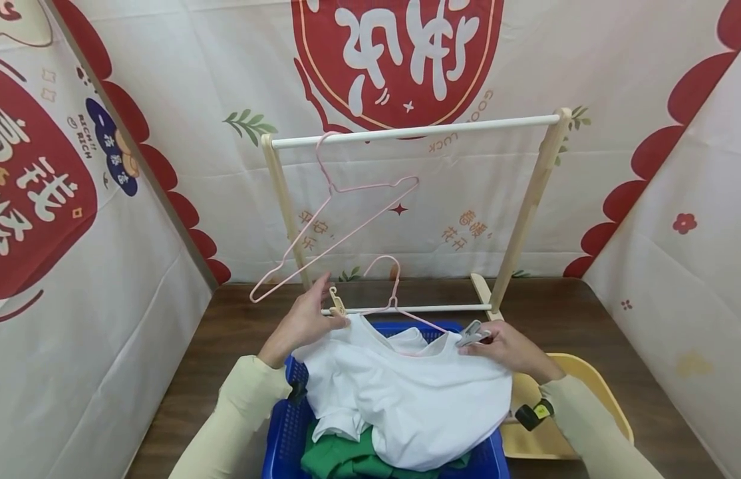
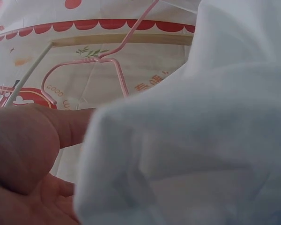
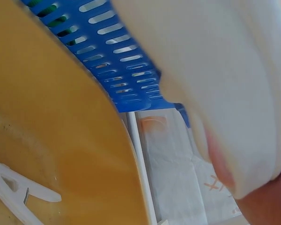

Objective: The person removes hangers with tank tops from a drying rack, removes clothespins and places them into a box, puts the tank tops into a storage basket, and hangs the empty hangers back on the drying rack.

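Note:
A white T-shirt (image 1: 406,392) lies spread over the blue basket, and a pink hanger (image 1: 396,286) sticks up through its neck. On the shirt's left shoulder stands a beige clothespin (image 1: 337,303). My left hand (image 1: 307,319) is beside that pin, its thumb against the shoulder cloth and its index finger raised; in the left wrist view, cloth hides the fingertips. At the other shoulder my right hand (image 1: 505,346) pinches a grey clothespin (image 1: 473,334) set against the fabric. The right wrist view shows little of that hand behind the shirt.
Behind the basket (image 1: 277,436) stands a wooden rack (image 1: 526,213) whose white top bar carries another pink hanger (image 1: 331,189). Green cloth (image 1: 346,456) lies under the shirt. To the right, a yellow basin (image 1: 604,392) holds a white clothespin (image 3: 42,191).

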